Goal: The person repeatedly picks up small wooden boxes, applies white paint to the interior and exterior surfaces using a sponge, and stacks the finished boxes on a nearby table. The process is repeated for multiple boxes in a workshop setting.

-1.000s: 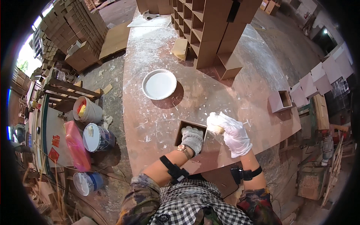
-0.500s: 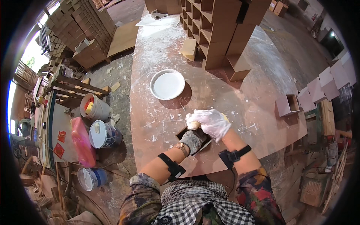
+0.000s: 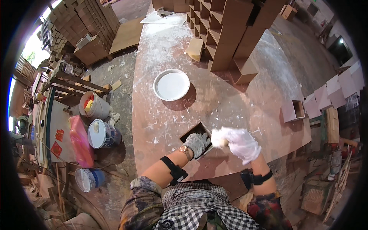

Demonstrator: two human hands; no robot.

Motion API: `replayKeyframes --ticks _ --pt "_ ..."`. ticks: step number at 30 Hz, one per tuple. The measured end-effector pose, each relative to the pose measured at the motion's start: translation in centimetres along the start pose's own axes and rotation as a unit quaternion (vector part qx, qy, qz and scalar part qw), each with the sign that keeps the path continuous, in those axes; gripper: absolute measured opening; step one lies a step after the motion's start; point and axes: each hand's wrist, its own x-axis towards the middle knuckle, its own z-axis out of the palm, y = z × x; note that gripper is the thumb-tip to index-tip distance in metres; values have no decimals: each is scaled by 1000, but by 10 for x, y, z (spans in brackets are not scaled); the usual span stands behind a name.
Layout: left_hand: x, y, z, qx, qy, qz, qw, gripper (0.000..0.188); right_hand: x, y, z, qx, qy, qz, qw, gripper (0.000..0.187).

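My left hand [image 3: 197, 144], in a grey knit glove, grips a small open brown box [image 3: 200, 128] near the table's front edge. Its fingers reach over the box wall and hide part of the inside. To the right of the box, my right hand [image 3: 241, 145] in a white glove is closed around a pale sponge-like piece [image 3: 219, 138], smeared by motion. That hand is apart from the box. Beyond both hands stands a round white tub [image 3: 171, 85] filled with white paste or paint.
Open brown boxes [image 3: 226, 38] are stacked at the table's far side, beside a yellowish block [image 3: 195, 49]. A single box [image 3: 293, 110] stands at the right edge, near a row of pale boxes [image 3: 322, 96]. Paint buckets [image 3: 102, 134] stand on the floor at left.
My right hand has moved right and toward me, off the box, with the pale piece in it. The box is now more visible; my left hand stays on it.
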Motion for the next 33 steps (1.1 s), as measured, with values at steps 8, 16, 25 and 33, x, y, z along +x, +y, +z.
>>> replayKeyframes --ticks 8,16,25,33 --pt "7 -5 19 -168 40 -128 977 32 37 18 35 -160 -75 -5 984 26" --pt "4 -10 31 23 15 25 999 33 -69 -8 -2 -28 -81 63 994 38" --pt "-6 -62 11 -158 35 9 987 37 -103 -30 -8 494 285 300 765 36" --pt "10 -48 19 -177 168 -105 964 43 -101 -1 24 560 315 351 682 36"
